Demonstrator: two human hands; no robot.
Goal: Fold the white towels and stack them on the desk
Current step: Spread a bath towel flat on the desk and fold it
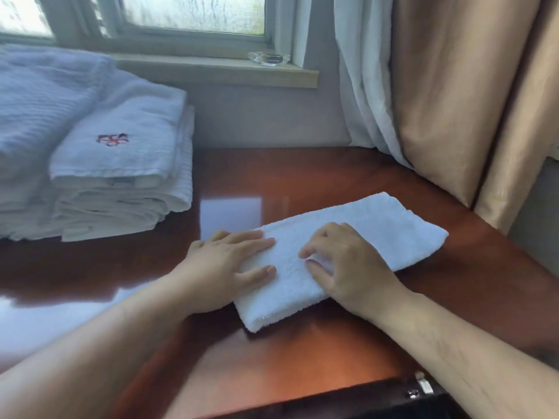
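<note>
A small white towel, folded into a long strip, lies slantwise on the glossy red-brown desk. My left hand presses flat on the towel's near left end with straight fingers. My right hand rests on the towel's middle, its fingers curled and its fingertips pinching a bit of the cloth. At the far left stands a stack of folded white towels; the top one carries a red embroidered mark.
Behind the stack lies a larger ribbed white towel. A window sill with a glass ashtray runs along the back. White and beige curtains hang at the right, reaching the desk's edge. A dark object with a metal clasp sits at the bottom.
</note>
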